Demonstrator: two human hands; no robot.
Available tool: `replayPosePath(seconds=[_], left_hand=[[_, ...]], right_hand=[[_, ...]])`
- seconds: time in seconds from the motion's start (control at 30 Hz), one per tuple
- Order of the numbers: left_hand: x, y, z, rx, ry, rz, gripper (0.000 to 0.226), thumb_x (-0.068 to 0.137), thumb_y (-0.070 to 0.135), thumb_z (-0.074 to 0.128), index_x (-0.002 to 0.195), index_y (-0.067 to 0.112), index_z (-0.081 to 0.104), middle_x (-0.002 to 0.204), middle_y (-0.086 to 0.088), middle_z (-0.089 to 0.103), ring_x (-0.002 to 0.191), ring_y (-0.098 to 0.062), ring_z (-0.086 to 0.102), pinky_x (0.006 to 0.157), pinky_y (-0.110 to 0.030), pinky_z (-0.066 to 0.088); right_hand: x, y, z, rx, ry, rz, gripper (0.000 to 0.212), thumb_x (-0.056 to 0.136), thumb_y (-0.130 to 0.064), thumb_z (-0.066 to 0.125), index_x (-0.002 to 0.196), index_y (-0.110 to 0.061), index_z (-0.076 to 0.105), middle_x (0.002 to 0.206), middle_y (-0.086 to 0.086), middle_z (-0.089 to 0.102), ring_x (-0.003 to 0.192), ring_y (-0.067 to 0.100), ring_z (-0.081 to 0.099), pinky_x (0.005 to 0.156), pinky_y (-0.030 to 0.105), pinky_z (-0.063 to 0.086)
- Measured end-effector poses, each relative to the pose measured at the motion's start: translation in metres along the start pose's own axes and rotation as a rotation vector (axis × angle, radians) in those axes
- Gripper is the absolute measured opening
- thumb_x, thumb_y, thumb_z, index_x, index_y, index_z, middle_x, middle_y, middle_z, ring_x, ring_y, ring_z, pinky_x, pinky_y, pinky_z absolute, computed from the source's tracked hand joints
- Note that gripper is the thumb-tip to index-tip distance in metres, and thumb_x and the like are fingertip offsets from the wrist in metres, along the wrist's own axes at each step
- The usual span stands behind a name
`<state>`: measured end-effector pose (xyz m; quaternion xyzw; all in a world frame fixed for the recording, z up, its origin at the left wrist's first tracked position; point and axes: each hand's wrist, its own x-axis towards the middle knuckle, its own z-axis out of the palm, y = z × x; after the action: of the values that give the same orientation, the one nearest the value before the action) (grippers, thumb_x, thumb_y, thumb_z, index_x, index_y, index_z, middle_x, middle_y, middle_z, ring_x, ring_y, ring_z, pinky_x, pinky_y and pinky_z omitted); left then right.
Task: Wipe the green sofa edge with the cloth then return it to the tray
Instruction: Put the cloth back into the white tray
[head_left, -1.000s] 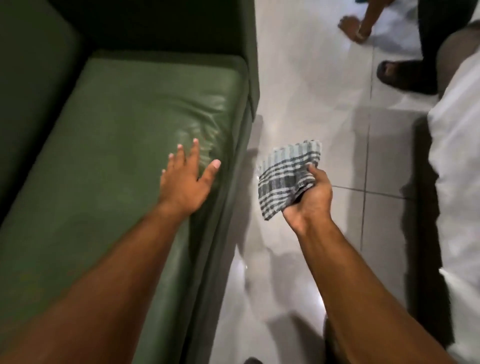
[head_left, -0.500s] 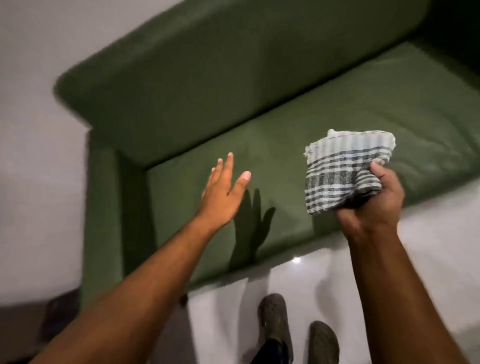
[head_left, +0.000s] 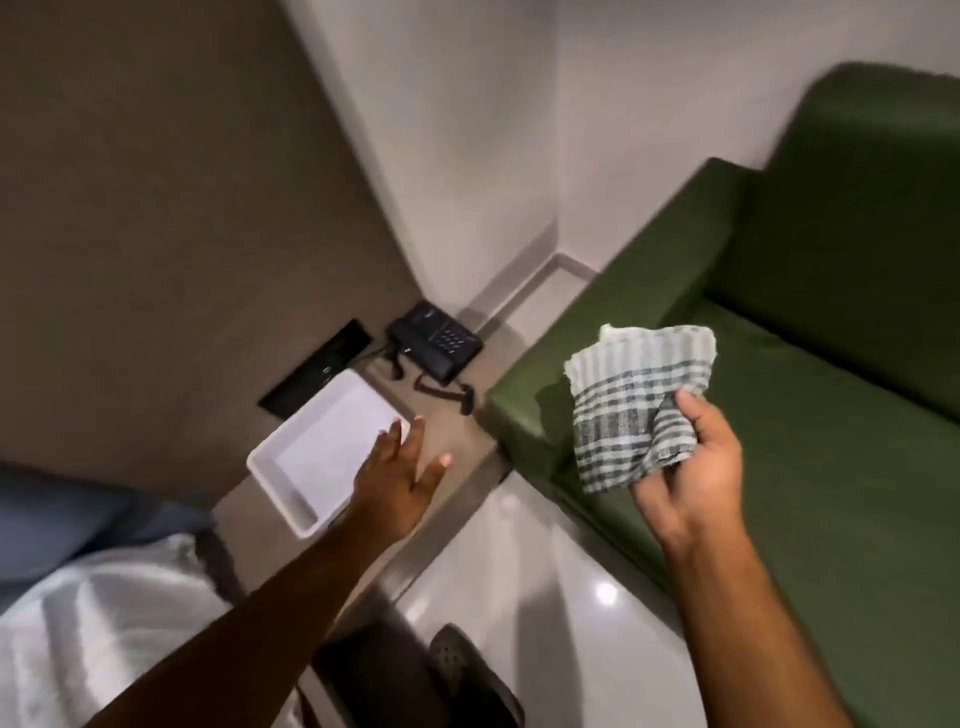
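Observation:
My right hand (head_left: 691, 478) grips a crumpled grey-and-white striped cloth (head_left: 636, 395), held in the air above the left end of the green sofa (head_left: 831, 441). My left hand (head_left: 400, 478) is open with fingers spread, hovering over the near right corner of a white rectangular tray (head_left: 291, 467). The tray holds nothing and lies on a beige ledge left of the sofa. The cloth is well to the right of the tray, above the sofa's armrest.
A black desk phone (head_left: 434, 340) with a coiled cord sits on the beige ledge (head_left: 467, 431) behind the tray, in the wall corner. A black socket panel (head_left: 317, 366) is set in the wall. White bedding (head_left: 93, 623) lies at lower left. My shoe (head_left: 457, 665) stands on the glossy floor.
The view has swung left from the sofa seat to the ledge with the tray. My left hand now hovers over the tray. My right hand still holds the cloth.

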<state>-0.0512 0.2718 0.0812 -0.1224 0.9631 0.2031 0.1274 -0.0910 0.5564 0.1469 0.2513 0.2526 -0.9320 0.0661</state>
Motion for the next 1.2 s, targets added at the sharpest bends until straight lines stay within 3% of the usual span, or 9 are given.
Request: replayPosePath(seconds=[0.2, 0.53, 0.73, 0.83, 0.9, 0.97, 1.0, 1.07, 1.2], left_hand=[[0.008, -0.13, -0.028, -0.07, 0.018, -0.282, 0.077, 0.095, 0.068, 0.028, 0.157, 0.029, 0.008, 0.167, -0.009, 0.005, 0.154, -0.032, 0.006, 0.123, -0.047, 0.012], [0.04, -0.24, 0.023, -0.052, 0.109, -0.514, 0.108, 0.072, 0.087, -0.01, 0.157, 0.024, 0.014, 0.165, -0.017, 0.012, 0.153, -0.038, 0.01, 0.121, -0.053, 0.015], [0.091, -0.293, 0.09, -0.04, 0.193, -0.536, 0.097, 0.082, 0.082, -0.002, 0.157, 0.022, 0.004, 0.166, -0.016, 0.002, 0.153, -0.037, 0.003, 0.122, -0.05, 0.009], [0.112, -0.322, 0.116, -0.021, 0.24, -0.507, 0.093, 0.087, 0.078, 0.016, 0.158, 0.02, 0.0, 0.166, -0.016, -0.003, 0.153, -0.035, -0.002, 0.122, -0.048, 0.002], [0.117, -0.337, 0.127, 0.016, 0.245, -0.487, 0.094, 0.087, 0.078, 0.018, 0.158, 0.018, 0.0, 0.166, -0.016, -0.005, 0.153, -0.034, -0.003, 0.123, -0.049, 0.003], [0.118, -0.346, 0.139, 0.052, 0.228, -0.466, 0.095, 0.087, 0.079, 0.018, 0.158, 0.017, 0.003, 0.166, -0.017, -0.001, 0.153, -0.035, 0.0, 0.123, -0.05, 0.006], [0.117, -0.348, 0.144, 0.065, 0.216, -0.455, 0.096, 0.086, 0.08, 0.017, 0.158, 0.017, 0.005, 0.165, -0.018, 0.002, 0.153, -0.035, 0.003, 0.122, -0.05, 0.008], [0.116, -0.349, 0.154, 0.085, 0.202, -0.436, 0.098, 0.086, 0.081, 0.017, 0.157, 0.014, 0.012, 0.165, -0.02, 0.008, 0.153, -0.037, 0.008, 0.122, -0.051, 0.011], [0.117, -0.349, 0.167, 0.11, 0.256, -0.427, 0.101, 0.086, 0.081, 0.016, 0.156, 0.008, 0.019, 0.164, -0.021, 0.012, 0.153, -0.037, 0.01, 0.122, -0.052, 0.016]], right_hand=[[0.039, 0.124, 0.107, -0.262, -0.088, 0.268, 0.052, 0.089, -0.024, 0.047, 0.138, -0.009, 0.045, 0.139, 0.015, 0.057, 0.114, 0.031, 0.063, 0.092, 0.047, 0.055], [0.142, 0.303, 0.128, -0.565, -0.136, 0.532, 0.045, 0.091, -0.026, 0.049, 0.134, -0.013, 0.052, 0.135, 0.014, 0.061, 0.122, 0.034, 0.059, 0.105, 0.056, 0.044], [0.219, 0.415, 0.098, -0.78, -0.21, 0.526, 0.044, 0.089, -0.024, 0.05, 0.13, -0.009, 0.054, 0.131, 0.017, 0.062, 0.117, 0.033, 0.062, 0.102, 0.052, 0.047], [0.254, 0.458, 0.079, -0.998, -0.336, 0.361, 0.02, 0.093, -0.014, 0.049, 0.108, -0.012, 0.063, 0.091, 0.001, 0.074, 0.079, 0.017, 0.071, 0.071, 0.03, 0.057], [0.266, 0.487, 0.068, -1.206, -0.442, 0.225, 0.018, 0.097, -0.011, 0.045, 0.099, -0.019, 0.061, 0.054, -0.013, 0.056, 0.045, 0.006, 0.051, 0.045, 0.018, 0.043], [0.271, 0.513, 0.052, -1.525, -0.684, 0.14, 0.027, 0.099, -0.026, 0.044, 0.123, -0.026, 0.056, 0.072, -0.005, 0.065, 0.061, 0.017, 0.063, 0.058, 0.031, 0.055], [0.274, 0.524, 0.041, -1.787, -0.866, 0.088, 0.037, 0.099, -0.034, 0.041, 0.135, -0.027, 0.048, 0.105, 0.005, 0.069, 0.096, 0.028, 0.067, 0.084, 0.044, 0.056], [0.282, 0.534, 0.019, -2.23, -1.097, -0.011, 0.051, 0.1, -0.041, 0.037, 0.147, -0.023, 0.031, 0.158, 0.012, 0.03, 0.146, 0.03, 0.024, 0.119, 0.053, 0.02], [0.293, 0.539, 0.013, -2.288, -1.267, -0.347, 0.053, 0.101, -0.039, 0.037, 0.15, -0.026, 0.022, 0.164, 0.008, 0.007, 0.151, 0.029, -0.004, 0.12, 0.059, 0.001]])
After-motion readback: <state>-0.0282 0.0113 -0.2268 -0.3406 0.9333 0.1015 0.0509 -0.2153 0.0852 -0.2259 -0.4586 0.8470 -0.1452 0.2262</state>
